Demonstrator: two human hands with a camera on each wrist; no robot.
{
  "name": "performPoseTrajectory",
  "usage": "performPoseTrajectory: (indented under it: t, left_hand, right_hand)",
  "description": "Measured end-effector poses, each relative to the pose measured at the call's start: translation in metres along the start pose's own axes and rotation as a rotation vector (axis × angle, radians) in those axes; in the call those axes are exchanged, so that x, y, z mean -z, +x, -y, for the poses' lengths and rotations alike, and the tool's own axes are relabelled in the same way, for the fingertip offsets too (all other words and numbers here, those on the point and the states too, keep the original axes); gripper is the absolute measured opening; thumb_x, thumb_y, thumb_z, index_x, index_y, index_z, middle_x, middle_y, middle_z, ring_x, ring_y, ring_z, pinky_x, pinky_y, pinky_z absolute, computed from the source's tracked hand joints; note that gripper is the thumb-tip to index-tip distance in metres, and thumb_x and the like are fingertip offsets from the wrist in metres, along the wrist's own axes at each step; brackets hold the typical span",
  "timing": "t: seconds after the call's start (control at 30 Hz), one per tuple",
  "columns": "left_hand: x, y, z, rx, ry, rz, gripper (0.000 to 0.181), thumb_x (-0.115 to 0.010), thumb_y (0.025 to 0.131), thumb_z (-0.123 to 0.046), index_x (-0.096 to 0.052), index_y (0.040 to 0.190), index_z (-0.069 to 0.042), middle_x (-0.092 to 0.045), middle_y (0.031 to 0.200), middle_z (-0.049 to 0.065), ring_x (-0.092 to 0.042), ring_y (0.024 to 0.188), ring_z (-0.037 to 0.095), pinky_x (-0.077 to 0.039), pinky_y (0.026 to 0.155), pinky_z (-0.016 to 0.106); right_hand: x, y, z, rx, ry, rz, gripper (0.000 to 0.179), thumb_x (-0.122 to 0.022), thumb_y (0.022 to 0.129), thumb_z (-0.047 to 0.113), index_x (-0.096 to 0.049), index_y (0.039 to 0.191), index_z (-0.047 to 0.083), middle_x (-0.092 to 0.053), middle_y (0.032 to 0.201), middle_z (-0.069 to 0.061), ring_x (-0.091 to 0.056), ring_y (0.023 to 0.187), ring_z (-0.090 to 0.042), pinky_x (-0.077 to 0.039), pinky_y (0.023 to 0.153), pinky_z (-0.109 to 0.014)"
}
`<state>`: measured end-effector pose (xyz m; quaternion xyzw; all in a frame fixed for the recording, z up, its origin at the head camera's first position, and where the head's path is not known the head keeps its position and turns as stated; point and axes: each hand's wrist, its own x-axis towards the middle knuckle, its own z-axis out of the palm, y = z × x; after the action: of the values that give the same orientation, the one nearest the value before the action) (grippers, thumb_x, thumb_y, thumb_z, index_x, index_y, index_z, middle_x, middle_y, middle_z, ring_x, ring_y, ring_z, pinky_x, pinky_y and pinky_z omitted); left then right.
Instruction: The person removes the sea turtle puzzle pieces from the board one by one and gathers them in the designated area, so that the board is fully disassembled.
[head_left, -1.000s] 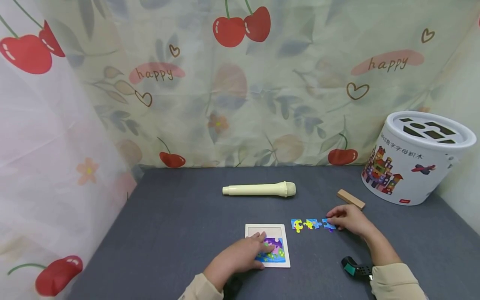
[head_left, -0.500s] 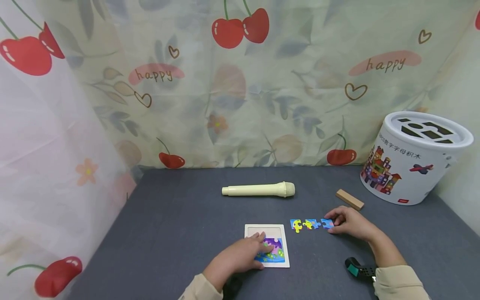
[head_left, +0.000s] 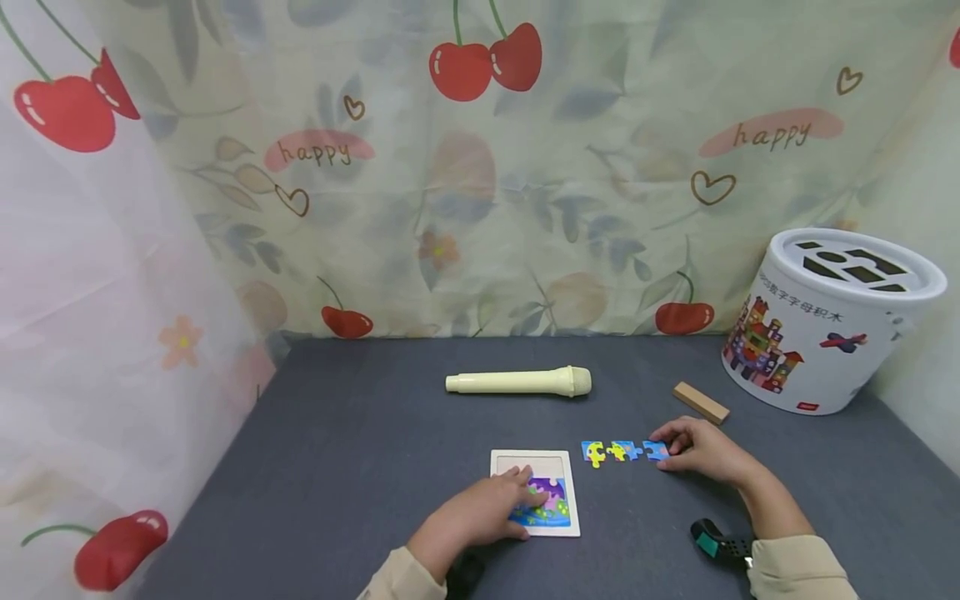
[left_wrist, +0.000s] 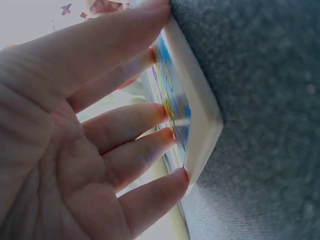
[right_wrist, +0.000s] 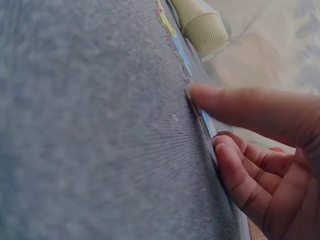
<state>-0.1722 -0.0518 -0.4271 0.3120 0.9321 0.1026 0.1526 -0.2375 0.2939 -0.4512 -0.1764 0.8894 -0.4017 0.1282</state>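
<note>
Spread over a small jigsaw puzzle, my left hand [head_left: 491,508] rests on the picture and on the white frame [head_left: 572,493] around it. The lower part of the frame holds purple, green and blue pieces; its upper strip shows bare backing. In the left wrist view, the fingertips [left_wrist: 165,112] press on the picture and the thumb lies along the frame's edge. My right hand [head_left: 708,452] pinches a blue puzzle piece [head_left: 655,451] lying flat on the table. Left of it, a yellow-and-blue piece [head_left: 624,451] and another yellow-and-blue piece [head_left: 592,452] lie in a row.
A cream toy microphone [head_left: 517,382] lies farther back on the dark table [head_left: 360,450]. Behind my right hand is a wooden block [head_left: 701,402], near a large white block bucket [head_left: 832,342] with a slotted lid. A patterned curtain [head_left: 525,208] hangs behind.
The blue piece under my right hand has been turned on the table, its purple knob no longer pointing toward me. My right wrist has shifted slightly right; my left hand has stayed put.
</note>
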Motion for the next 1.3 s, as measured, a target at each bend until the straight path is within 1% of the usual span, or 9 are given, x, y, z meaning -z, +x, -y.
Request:
performPoseTrajectory:
  t: [0.23, 0.37, 0.47, 0.6, 0.77, 0.93, 1.07, 1.2, 1.3]
  left_hand:
    - [0.002, -0.001, 0.004, -0.023, -0.046, -0.015, 0.051, -0.074, 0.079, -0.026, -0.059, 0.127, -0.028, -0.044, 0.144, 0.008, -0.042, 0.133, 0.024, -0.039, 0.105, 0.035]
    - [0.005, -0.002, 0.011, -0.045, -0.121, -0.036, 0.058, -0.078, 0.075, -0.027, -0.057, 0.13, -0.022, -0.037, 0.149, 0.01, -0.043, 0.132, 0.025, -0.039, 0.105, 0.034]
    - [0.009, -0.004, 0.02, -0.034, -0.176, -0.042, 0.066, -0.079, 0.074, -0.026, -0.052, 0.134, -0.018, -0.03, 0.152, 0.011, -0.04, 0.134, 0.026, -0.038, 0.106, 0.037]
    - [0.012, -0.005, 0.035, 0.029, -0.249, -0.031, 0.076, -0.077, 0.076, -0.028, -0.042, 0.141, -0.012, -0.026, 0.153, 0.011, -0.031, 0.139, 0.029, -0.031, 0.11, 0.044]
    - [0.006, -0.003, 0.052, 0.085, -0.34, -0.03, 0.092, -0.077, 0.075, -0.032, -0.026, 0.146, -0.003, -0.017, 0.156, 0.014, -0.018, 0.143, 0.03, -0.019, 0.114, 0.048]
    - [0.004, -0.002, 0.06, 0.099, -0.344, -0.01, 0.089, -0.077, 0.075, -0.034, -0.031, 0.144, -0.002, -0.022, 0.154, 0.013, -0.018, 0.144, 0.029, -0.019, 0.114, 0.048]
    - [0.006, -0.001, 0.061, 0.095, -0.339, -0.013, 0.085, -0.077, 0.075, -0.034, -0.037, 0.142, -0.003, -0.027, 0.153, 0.013, -0.02, 0.143, 0.029, -0.021, 0.113, 0.049]
    - [0.005, 0.0, 0.062, 0.098, -0.325, -0.015, 0.082, -0.077, 0.075, -0.034, -0.039, 0.141, -0.003, -0.029, 0.152, 0.012, -0.022, 0.142, 0.029, -0.022, 0.113, 0.05]
    - [0.005, 0.001, 0.062, 0.109, -0.324, -0.014, 0.081, -0.076, 0.076, -0.036, -0.039, 0.141, -0.004, -0.029, 0.152, 0.011, -0.023, 0.142, 0.029, -0.022, 0.112, 0.05]
  right_hand:
    - [0.001, -0.001, 0.003, -0.026, -0.033, -0.052, 0.047, -0.071, 0.082, 0.023, -0.058, 0.117, -0.005, -0.058, 0.097, -0.012, -0.047, 0.072, -0.007, -0.041, 0.06, -0.021]
    - [-0.002, -0.002, 0.011, -0.061, -0.045, -0.107, 0.045, -0.069, 0.083, 0.026, -0.059, 0.116, -0.004, -0.061, 0.101, -0.013, -0.049, 0.079, -0.011, -0.043, 0.063, -0.022]
    - [-0.007, -0.001, 0.021, -0.081, -0.054, -0.143, 0.045, -0.069, 0.084, 0.027, -0.06, 0.115, -0.004, -0.062, 0.102, -0.014, -0.051, 0.084, -0.015, -0.044, 0.067, -0.025]
    - [-0.014, 0.003, 0.035, -0.095, -0.059, -0.14, 0.046, -0.069, 0.083, 0.028, -0.06, 0.115, -0.003, -0.061, 0.106, -0.016, -0.054, 0.091, -0.02, -0.046, 0.072, -0.03]
    - [-0.025, 0.011, 0.051, -0.037, -0.058, -0.11, 0.044, -0.069, 0.083, 0.027, -0.061, 0.114, -0.004, -0.061, 0.11, -0.02, -0.058, 0.098, -0.03, -0.05, 0.079, -0.04]
    - [-0.038, 0.022, 0.071, 0.032, -0.053, -0.084, 0.042, -0.07, 0.083, 0.025, -0.062, 0.112, -0.003, -0.062, 0.112, -0.02, -0.058, 0.103, -0.034, -0.049, 0.087, -0.047]
    - [-0.053, 0.031, 0.09, 0.081, -0.031, -0.051, 0.039, -0.071, 0.081, 0.024, -0.065, 0.11, -0.002, -0.063, 0.109, -0.019, -0.059, 0.1, -0.032, -0.051, 0.083, -0.042]
    - [-0.069, 0.042, 0.105, 0.128, -0.054, 0.002, 0.034, -0.071, 0.082, 0.025, -0.068, 0.105, 0.0, -0.065, 0.099, -0.013, -0.059, 0.087, -0.019, -0.05, 0.069, -0.028]
    - [-0.081, 0.049, 0.114, 0.162, -0.079, 0.052, 0.03, -0.07, 0.083, 0.026, -0.07, 0.101, 0.002, -0.065, 0.091, -0.006, -0.056, 0.08, -0.011, -0.046, 0.064, -0.022]
